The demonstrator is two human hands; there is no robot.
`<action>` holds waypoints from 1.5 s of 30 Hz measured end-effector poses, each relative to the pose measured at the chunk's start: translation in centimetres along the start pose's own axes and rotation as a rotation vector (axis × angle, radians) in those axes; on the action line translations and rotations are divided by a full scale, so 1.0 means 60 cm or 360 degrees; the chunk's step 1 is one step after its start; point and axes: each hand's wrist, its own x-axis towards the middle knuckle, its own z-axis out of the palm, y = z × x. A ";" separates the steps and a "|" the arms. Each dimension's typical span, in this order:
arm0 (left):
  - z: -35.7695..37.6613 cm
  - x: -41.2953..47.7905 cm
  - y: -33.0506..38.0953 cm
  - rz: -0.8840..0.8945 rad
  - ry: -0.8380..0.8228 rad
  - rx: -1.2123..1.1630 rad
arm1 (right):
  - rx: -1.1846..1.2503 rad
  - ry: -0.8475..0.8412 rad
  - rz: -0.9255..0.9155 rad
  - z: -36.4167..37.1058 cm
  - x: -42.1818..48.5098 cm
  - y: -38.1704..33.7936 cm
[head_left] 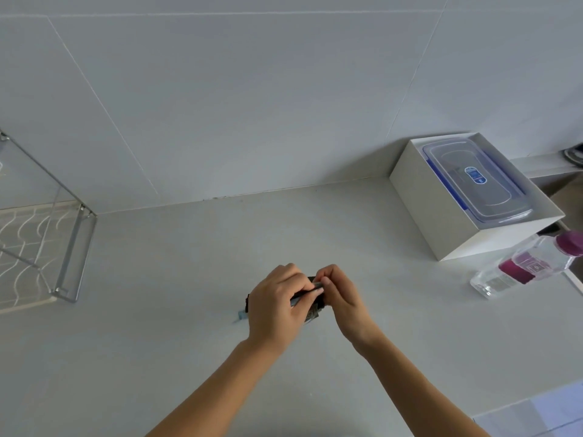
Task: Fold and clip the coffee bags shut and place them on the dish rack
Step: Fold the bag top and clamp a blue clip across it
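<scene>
Both forearms enter from the bottom edge and meet mid-bench. Left hand and right hand are clenched on a small dark coffee bag, fingers curled and pinching its top edge. The bag is mostly hidden, held just over the bench. A slim grey-blue bar runs along the top fold between the thumbs; can't tell what it is. A small blue piece lies on the bench just beside the left hand.

Dish rack sits at the far left edge, well apart from the hands, with open bench between. On the right, a white box against the wall holds a clear lidded container. A clear bottle with a purple cap lies on its side just in front of the box, near the bench's right edge.
</scene>
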 end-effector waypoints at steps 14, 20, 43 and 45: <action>-0.036 0.007 -0.040 -0.0215 -0.0555 0.0171 | -0.0190 0.0064 0.0283 -0.022 0.025 0.027; -0.004 0.025 -0.006 -0.0083 -0.0537 0.0313 | 0.0015 0.0124 0.0208 0.011 0.030 0.025; -0.010 0.007 -0.025 -0.0168 -0.0531 -0.0084 | -0.0101 0.0075 0.0225 0.003 0.015 0.080; -0.023 0.011 -0.041 -0.0160 -0.0450 0.0003 | 0.0009 -0.0020 0.0396 0.000 0.013 0.083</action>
